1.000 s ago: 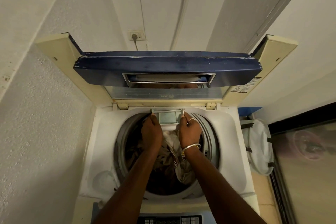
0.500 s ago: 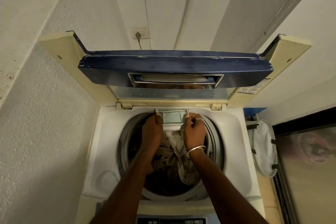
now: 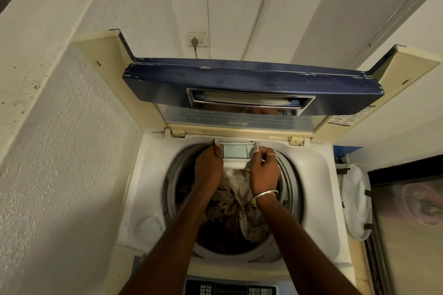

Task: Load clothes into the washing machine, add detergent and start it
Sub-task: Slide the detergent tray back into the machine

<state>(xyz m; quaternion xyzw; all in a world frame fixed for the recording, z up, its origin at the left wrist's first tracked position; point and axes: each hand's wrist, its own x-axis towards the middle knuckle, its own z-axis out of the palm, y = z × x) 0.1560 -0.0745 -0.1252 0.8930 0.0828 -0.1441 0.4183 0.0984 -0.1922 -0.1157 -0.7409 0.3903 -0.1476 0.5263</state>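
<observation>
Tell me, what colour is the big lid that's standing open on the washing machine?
Dark blue, scuffed, with cream side pieces: the lid, seen in the head view.

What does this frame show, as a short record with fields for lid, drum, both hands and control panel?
lid: dark blue hinged lid raised, standing open behind the tub
drum: round grey drum opening holds beige and white clothes
left hand: fingers on left side of small pale rectangular detergent drawer at the back rim
right hand: gripping drawer's right side; metal bangle on wrist
control panel: dark, at bottom edge, untouched
</observation>
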